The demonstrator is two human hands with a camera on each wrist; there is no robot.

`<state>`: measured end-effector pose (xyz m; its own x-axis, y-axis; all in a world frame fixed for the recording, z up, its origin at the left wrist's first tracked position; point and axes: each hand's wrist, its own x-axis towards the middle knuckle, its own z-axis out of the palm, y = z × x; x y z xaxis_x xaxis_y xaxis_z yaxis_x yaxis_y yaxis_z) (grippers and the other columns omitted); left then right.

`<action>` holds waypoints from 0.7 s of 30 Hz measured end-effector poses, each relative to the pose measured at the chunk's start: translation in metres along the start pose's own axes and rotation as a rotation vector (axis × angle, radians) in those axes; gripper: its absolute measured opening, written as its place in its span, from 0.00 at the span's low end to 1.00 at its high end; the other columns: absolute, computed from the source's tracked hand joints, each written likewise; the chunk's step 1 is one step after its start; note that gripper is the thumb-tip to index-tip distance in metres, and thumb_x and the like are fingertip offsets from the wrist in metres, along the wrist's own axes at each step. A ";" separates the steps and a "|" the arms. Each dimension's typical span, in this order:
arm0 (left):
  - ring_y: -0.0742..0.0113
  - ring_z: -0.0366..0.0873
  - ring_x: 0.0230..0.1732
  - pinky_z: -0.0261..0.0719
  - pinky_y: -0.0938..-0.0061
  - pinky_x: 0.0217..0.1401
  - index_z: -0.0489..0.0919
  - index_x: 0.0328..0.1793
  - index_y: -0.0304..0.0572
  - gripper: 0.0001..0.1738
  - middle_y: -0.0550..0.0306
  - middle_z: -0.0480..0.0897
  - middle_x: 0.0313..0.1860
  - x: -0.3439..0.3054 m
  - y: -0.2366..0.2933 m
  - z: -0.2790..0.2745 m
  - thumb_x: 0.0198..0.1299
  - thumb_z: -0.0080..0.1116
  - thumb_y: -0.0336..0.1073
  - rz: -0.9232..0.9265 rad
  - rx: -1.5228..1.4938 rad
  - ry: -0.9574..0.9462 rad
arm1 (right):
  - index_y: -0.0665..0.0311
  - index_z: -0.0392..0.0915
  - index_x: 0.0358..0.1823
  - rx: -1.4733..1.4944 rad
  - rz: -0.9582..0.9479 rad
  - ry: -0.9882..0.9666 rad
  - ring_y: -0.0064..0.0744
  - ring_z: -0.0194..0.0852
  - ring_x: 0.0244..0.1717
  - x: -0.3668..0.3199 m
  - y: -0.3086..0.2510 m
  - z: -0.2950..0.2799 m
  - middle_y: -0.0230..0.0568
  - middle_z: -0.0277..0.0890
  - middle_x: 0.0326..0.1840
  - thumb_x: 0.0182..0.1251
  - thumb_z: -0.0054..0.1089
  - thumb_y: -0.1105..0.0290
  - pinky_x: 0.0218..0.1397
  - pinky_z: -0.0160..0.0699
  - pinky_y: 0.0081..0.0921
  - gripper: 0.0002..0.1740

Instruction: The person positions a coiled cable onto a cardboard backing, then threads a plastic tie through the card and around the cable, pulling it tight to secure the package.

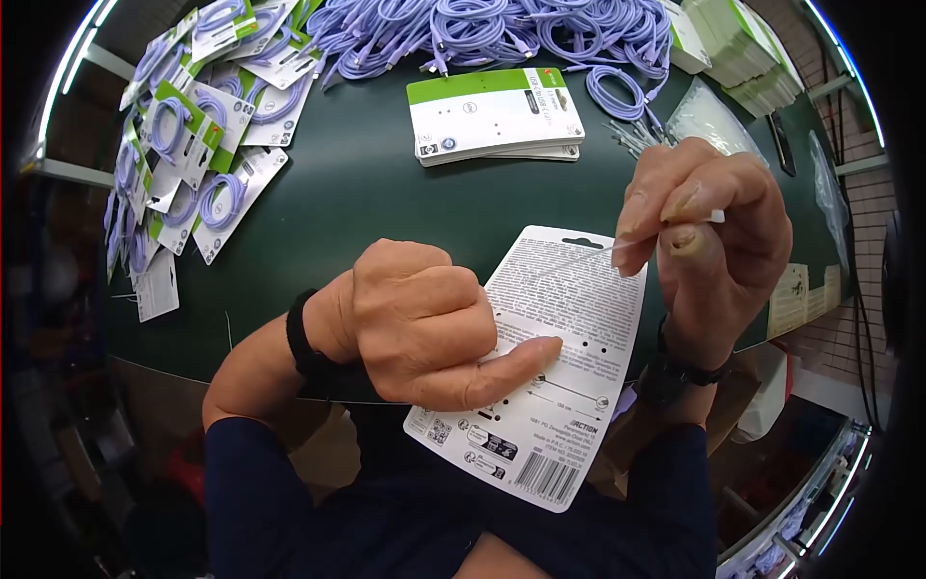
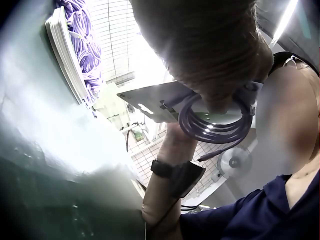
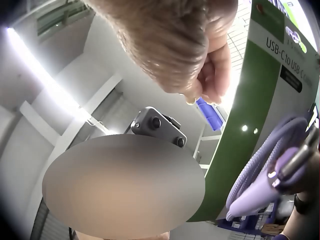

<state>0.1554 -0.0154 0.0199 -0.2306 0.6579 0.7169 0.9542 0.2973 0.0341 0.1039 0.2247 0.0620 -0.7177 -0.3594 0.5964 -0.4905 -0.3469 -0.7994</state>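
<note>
My left hand [image 1: 424, 323] grips a white packaging card [image 1: 564, 425], its thumb lying across the printed back. A coiled purple USB-C cable [image 2: 215, 136] lies against the card's other side, as the left wrist view shows. In the right wrist view the card's green-and-white front [image 3: 260, 75] faces the camera, with a cable plug [image 3: 255, 195] close by. Above the card's upper right edge, my right hand [image 1: 723, 217] pinches a thin, whitish cable tie [image 1: 590, 255] between thumb and fingers. The tie's strip stretches left over the printed text. My left fingers are mostly hidden under the hand.
Carded purple cables [image 1: 174, 135] pile up on the left of the green table [image 1: 328, 203]. Loose coiled cables [image 1: 463, 34] heap at the back, behind a stack of cards [image 1: 497, 116]. More card stacks [image 1: 738, 48] and a clear bag [image 1: 709, 121] lie at the right.
</note>
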 end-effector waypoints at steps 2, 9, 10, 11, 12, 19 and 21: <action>0.79 0.67 0.22 0.58 0.80 0.21 0.87 0.59 0.57 0.29 0.66 0.76 0.29 -0.001 0.000 0.002 0.47 0.79 0.42 0.011 0.016 0.034 | 0.66 0.77 0.45 0.028 -0.008 0.004 0.25 0.75 0.27 -0.002 0.001 0.004 0.49 0.81 0.37 0.76 0.66 0.72 0.25 0.74 0.16 0.06; 0.80 0.64 0.21 0.55 0.80 0.21 0.88 0.58 0.51 0.26 0.72 0.65 0.25 0.002 -0.002 0.004 0.48 0.74 0.38 0.030 0.018 0.089 | 0.66 0.78 0.44 0.032 -0.021 -0.036 0.23 0.75 0.27 -0.004 0.008 0.010 0.48 0.82 0.35 0.74 0.69 0.71 0.25 0.74 0.16 0.08; 0.81 0.62 0.21 0.53 0.80 0.21 0.89 0.58 0.48 0.25 0.75 0.60 0.22 0.002 -0.002 0.005 0.50 0.71 0.36 0.037 0.015 0.119 | 0.67 0.78 0.43 0.036 -0.019 -0.033 0.23 0.74 0.27 -0.004 0.008 0.010 0.48 0.82 0.35 0.74 0.70 0.71 0.25 0.74 0.15 0.09; 0.81 0.62 0.21 0.53 0.80 0.21 0.89 0.58 0.48 0.25 0.75 0.60 0.22 0.002 -0.002 0.006 0.50 0.71 0.36 0.035 0.014 0.118 | 0.67 0.78 0.43 0.038 -0.016 -0.032 0.23 0.74 0.27 -0.005 0.008 0.010 0.48 0.82 0.35 0.74 0.70 0.71 0.25 0.74 0.15 0.09; 0.81 0.62 0.21 0.53 0.80 0.21 0.89 0.58 0.48 0.25 0.75 0.60 0.22 0.002 -0.003 0.007 0.50 0.71 0.37 0.038 0.018 0.131 | 0.67 0.78 0.43 0.043 -0.019 -0.036 0.22 0.74 0.27 -0.005 0.009 0.011 0.48 0.82 0.35 0.74 0.70 0.71 0.25 0.74 0.15 0.09; 0.78 0.67 0.22 0.59 0.80 0.20 0.87 0.60 0.57 0.32 0.66 0.76 0.29 -0.002 0.000 -0.002 0.42 0.78 0.41 0.013 0.011 0.038 | 0.67 0.78 0.44 0.057 -0.010 -0.063 0.22 0.75 0.26 -0.005 0.010 0.009 0.48 0.82 0.35 0.75 0.70 0.71 0.26 0.75 0.14 0.09; 0.78 0.67 0.22 0.59 0.80 0.20 0.87 0.60 0.57 0.32 0.66 0.76 0.29 -0.002 0.000 -0.002 0.42 0.78 0.41 0.014 0.015 0.028 | 0.67 0.78 0.44 0.096 0.002 -0.049 0.21 0.75 0.26 -0.005 0.011 0.010 0.48 0.83 0.35 0.75 0.69 0.71 0.26 0.75 0.14 0.08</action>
<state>0.1564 -0.0186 0.0197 -0.2113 0.6426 0.7365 0.9544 0.2981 0.0137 0.1068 0.2140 0.0511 -0.6929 -0.4012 0.5991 -0.4376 -0.4264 -0.7916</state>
